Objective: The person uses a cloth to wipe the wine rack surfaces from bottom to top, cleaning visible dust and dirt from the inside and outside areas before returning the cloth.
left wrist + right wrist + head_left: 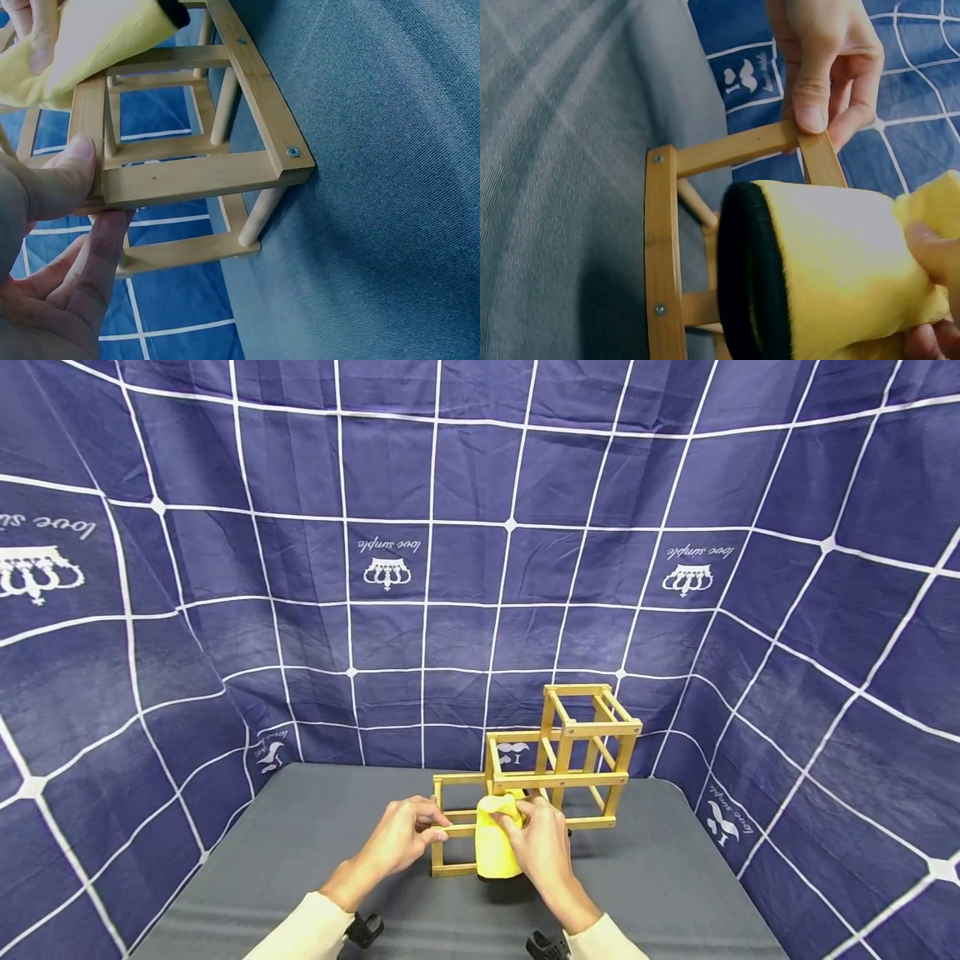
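A stepped wooden rack (558, 781) of light slats and round dowels stands on the grey surface. My left hand (408, 833) pinches the rack's upper left corner between thumb and fingers, as the left wrist view also shows at the wooden corner (94, 176). In my right hand (543, 839) is a bunched yellow cloth (495, 843) with a dark edge, gripped near its top. The cloth hangs over the front of the rack's low left section. In the right wrist view, the yellow cloth (840, 262) hides part of the rack's top slat.
A grey fabric-covered surface (315, 827) carries the rack. Behind and at both sides hangs a blue curtain (465, 560) with white grid lines, close behind the rack. The taller rack section (592, 718) rises to the right of my hands.
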Action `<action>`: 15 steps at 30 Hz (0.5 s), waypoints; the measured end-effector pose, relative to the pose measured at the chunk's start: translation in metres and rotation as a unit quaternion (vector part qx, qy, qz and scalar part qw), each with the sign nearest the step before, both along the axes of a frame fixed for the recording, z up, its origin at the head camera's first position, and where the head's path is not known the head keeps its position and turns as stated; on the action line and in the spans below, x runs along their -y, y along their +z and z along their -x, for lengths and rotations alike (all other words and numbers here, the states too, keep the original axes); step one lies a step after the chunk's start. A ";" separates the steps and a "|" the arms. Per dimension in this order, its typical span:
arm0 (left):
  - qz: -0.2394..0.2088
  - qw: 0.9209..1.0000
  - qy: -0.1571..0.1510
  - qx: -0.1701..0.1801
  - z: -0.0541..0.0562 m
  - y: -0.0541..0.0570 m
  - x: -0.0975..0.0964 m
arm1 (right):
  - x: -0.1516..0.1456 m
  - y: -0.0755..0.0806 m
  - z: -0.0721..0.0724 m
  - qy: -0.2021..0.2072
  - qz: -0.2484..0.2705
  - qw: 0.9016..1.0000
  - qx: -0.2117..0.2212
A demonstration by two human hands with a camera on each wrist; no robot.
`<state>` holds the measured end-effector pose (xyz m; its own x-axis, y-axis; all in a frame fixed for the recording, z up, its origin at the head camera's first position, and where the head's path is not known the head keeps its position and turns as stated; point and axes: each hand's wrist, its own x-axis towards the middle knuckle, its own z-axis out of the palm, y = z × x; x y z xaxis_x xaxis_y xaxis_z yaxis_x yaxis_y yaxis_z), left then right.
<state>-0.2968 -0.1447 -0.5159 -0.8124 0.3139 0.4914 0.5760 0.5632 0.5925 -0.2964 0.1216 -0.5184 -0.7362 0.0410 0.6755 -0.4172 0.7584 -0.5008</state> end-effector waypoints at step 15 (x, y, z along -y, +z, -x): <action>0.001 1.000 0.002 -0.001 -0.001 0.001 -0.002 | -0.001 0.003 0.006 0.037 0.153 0.987 0.008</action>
